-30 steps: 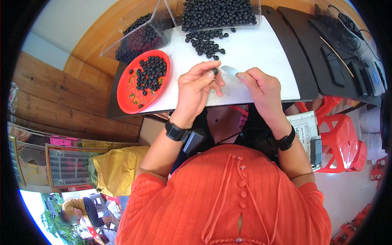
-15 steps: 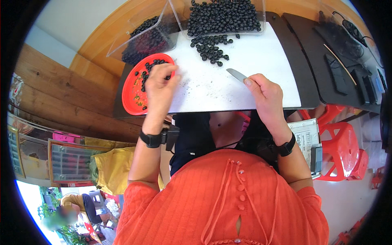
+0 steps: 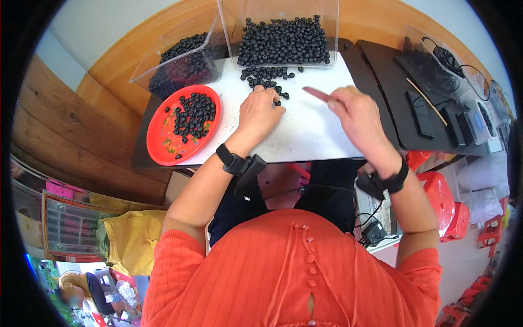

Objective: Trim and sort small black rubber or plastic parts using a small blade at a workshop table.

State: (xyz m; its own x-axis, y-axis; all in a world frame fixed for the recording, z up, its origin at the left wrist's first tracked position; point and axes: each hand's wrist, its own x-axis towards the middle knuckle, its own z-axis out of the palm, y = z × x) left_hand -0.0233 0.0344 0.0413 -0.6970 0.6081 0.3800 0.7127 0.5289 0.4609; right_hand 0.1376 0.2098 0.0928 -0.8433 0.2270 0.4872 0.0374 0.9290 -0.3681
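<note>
From here, the loose dark balls (image 3: 267,72) in the upper middle of the frame might roll across the white surface (image 3: 310,136) if the left hand (image 3: 260,114) knocks them. Its fingers curl at the pile's lower edge; I can't tell whether they pinch one. The right hand (image 3: 357,114) has its fingers wrapped round a knife (image 3: 317,94), blade toward the left hand, so a slip could nick it. The grip hides the handle; the frame's top cuts off the clear tub (image 3: 333,32).

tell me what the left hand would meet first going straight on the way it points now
The left hand would likely meet the loose dark round pieces on the white board; whether its fingertips touch them is unclear.
</note>
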